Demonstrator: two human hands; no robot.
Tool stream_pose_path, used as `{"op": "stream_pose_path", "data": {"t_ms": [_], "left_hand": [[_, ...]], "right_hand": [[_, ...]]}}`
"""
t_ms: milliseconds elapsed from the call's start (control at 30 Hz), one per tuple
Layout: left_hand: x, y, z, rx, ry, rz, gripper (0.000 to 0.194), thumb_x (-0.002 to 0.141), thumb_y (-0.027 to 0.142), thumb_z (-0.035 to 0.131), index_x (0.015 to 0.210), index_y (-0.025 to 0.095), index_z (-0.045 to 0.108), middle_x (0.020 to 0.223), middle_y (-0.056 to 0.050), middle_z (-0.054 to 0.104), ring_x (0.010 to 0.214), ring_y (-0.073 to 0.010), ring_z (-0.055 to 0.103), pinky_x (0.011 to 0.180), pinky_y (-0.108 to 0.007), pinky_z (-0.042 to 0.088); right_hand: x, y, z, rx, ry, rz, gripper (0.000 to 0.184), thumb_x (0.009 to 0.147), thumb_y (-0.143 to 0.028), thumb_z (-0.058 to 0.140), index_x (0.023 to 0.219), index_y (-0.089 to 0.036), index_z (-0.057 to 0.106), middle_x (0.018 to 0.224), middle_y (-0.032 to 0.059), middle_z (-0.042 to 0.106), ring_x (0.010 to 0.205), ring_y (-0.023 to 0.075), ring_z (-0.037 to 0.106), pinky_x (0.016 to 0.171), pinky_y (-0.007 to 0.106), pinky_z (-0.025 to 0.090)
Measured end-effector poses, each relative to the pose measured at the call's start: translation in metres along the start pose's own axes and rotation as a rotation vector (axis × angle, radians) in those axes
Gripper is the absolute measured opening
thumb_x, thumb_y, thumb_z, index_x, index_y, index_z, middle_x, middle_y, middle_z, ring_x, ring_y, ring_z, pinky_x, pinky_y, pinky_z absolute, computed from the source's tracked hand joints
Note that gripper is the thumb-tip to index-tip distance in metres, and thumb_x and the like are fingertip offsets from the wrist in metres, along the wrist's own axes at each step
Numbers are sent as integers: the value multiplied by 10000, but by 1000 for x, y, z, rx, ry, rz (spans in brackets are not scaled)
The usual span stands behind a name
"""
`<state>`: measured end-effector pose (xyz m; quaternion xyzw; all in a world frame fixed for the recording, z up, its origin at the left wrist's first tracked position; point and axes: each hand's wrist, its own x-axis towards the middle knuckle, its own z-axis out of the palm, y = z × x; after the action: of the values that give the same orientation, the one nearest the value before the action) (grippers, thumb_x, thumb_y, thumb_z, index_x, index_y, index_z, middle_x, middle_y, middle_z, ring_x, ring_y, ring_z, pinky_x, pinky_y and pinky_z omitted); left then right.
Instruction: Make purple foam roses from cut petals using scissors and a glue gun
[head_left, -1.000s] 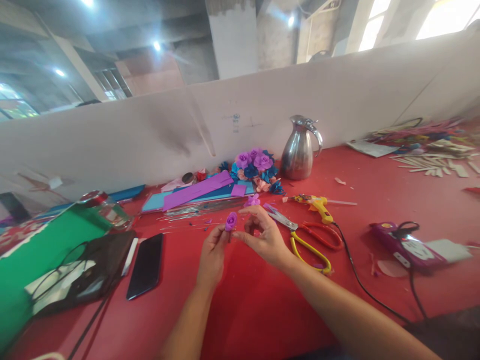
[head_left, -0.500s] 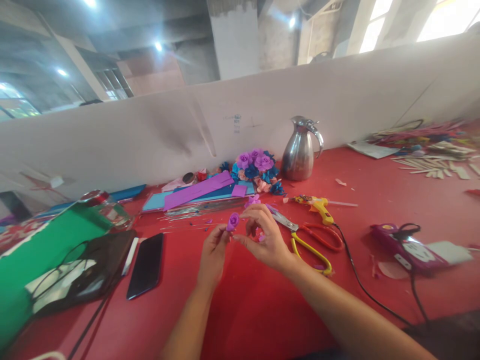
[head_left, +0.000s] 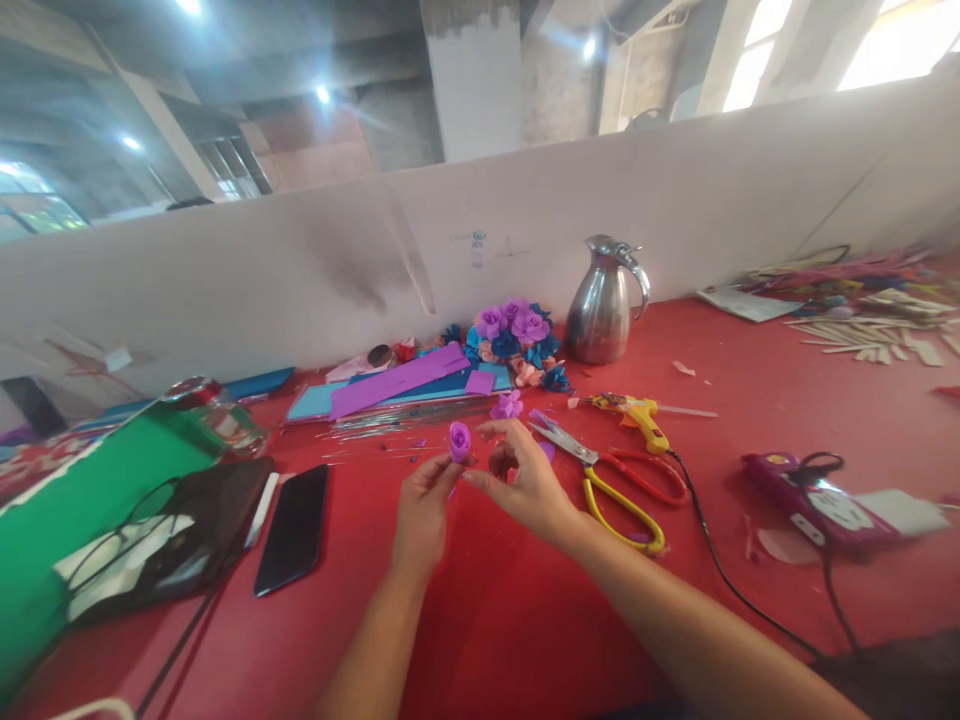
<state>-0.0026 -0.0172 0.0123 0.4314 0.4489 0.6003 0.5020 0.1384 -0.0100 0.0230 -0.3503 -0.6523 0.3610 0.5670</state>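
A small purple paper rose (head_left: 460,441) with a spiral centre stands upright in my left hand (head_left: 424,510), its base pinched between thumb and fingers. To the right, my right hand (head_left: 529,485) is open with curved fingers apart, and its thumb tip comes close to the left fingertips. I see nothing held in it. Just beyond the right fingers lies another purple paper flower (head_left: 508,404). The scissors (head_left: 592,452), with one red and one yellow handle, rest on the table beside the right hand.
A yellow glue gun (head_left: 637,418) trails a black cord. Behind are a steel jug (head_left: 600,310), a bunch of paper flowers (head_left: 517,335), purple paper strips (head_left: 397,380) and thin wires (head_left: 405,415). Left lie a phone (head_left: 294,530) and glasses; right, a magenta power strip (head_left: 817,500).
My left hand has turned the rose more upright and shifted it slightly left. My right fingers have drawn a little away from it.
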Motion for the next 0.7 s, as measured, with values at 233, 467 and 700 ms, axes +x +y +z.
{"op": "stream_pose_path", "data": {"t_ms": [233, 467, 700], "left_hand": [[-2, -2, -2, 13, -38, -25, 209, 642, 228, 740, 848, 198, 755, 830, -47, 742, 837, -208, 642, 840, -347, 454], [-2, 0, 1, 22, -32, -15, 187, 615, 251, 758, 794, 198, 760, 782, -43, 741, 797, -205, 647, 833, -354, 459], [-4, 1, 2, 130, -123, 21, 213, 681, 280, 720, 880, 215, 759, 873, -43, 739, 894, -232, 632, 883, -369, 436]], "right_hand": [[1, 2, 1, 48, -30, 18, 237, 724, -326, 731, 890, -204, 615, 877, 13, 508, 590, 86, 477, 532, 238, 420], [0, -2, 1, 24, -44, 3, 117, 752, -310, 704, 812, -215, 671, 820, 16, 528, 651, 119, 492, 554, 246, 422], [0, 1, 2, 9, -17, -5, 81, 768, -292, 686, 769, -213, 675, 789, 21, 547, 674, 136, 516, 557, 254, 424]]}}
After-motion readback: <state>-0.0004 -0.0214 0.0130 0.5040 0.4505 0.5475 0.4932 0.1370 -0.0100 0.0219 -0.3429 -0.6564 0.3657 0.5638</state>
